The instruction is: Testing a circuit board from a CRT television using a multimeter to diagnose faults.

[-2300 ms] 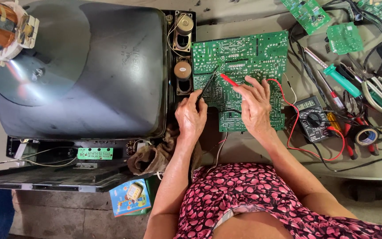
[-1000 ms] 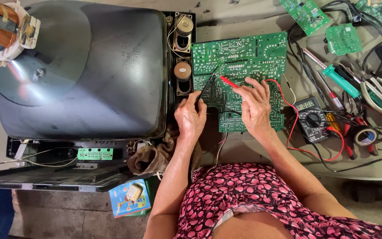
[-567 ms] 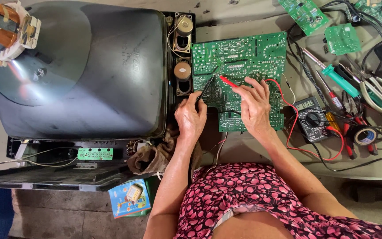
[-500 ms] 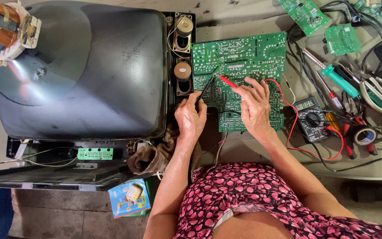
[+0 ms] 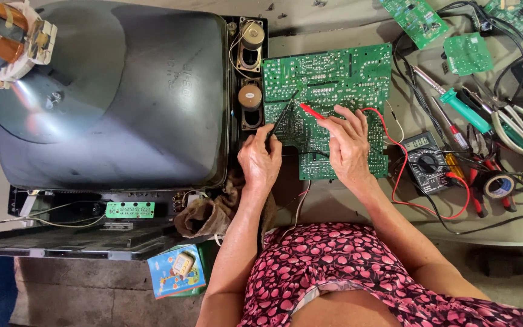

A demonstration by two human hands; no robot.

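Tube set (image 5: 110,97) lies at left, beside the green board (image 5: 334,79) on a grey bench (image 5: 334,30). Left hand (image 5: 260,162) pinches the black probe (image 5: 282,115), right hand (image 5: 349,145) the red probe (image 5: 313,112); both tips meet the board. Meter (image 5: 426,162) at right

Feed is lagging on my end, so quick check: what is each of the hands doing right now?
Left hand: closed on the black probe, tip on the green circuit board.
Right hand: closed on the red probe, tip on the same board.
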